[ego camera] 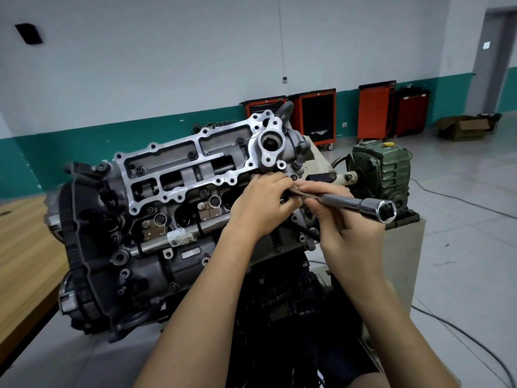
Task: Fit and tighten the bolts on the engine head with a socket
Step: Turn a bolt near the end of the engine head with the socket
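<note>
Engine head (pixel 195 163) sits tilted on a stand, its open top face toward the camera, timing belt (pixel 73 247) at its left end. Several dark bolts (pixel 192 155) are already seated in the head's upper frame.

Both hands are at the head's right end. Left hand (pixel 261 203) lies against the head's right edge, fingers curled round the thin inner end of a chrome socket wrench (pixel 363 205). Cannot tell if a bolt is under those fingers.

Right hand (pixel 344 219) is just right of the head, grasping the wrench shaft between thumb and curled fingers. The wrench's hex socket mouth (pixel 387 212) points away from the head, toward the camera, holding nothing.

Green gearbox (pixel 383 169) is right of the head, behind the right hand. Wooden tabletop (pixel 25 247) is left of the head. Red tool cabinets (pixel 316 116) stand behind the head at the wall, and a cardboard box (pixel 464 126) is far right of it on the floor.
</note>
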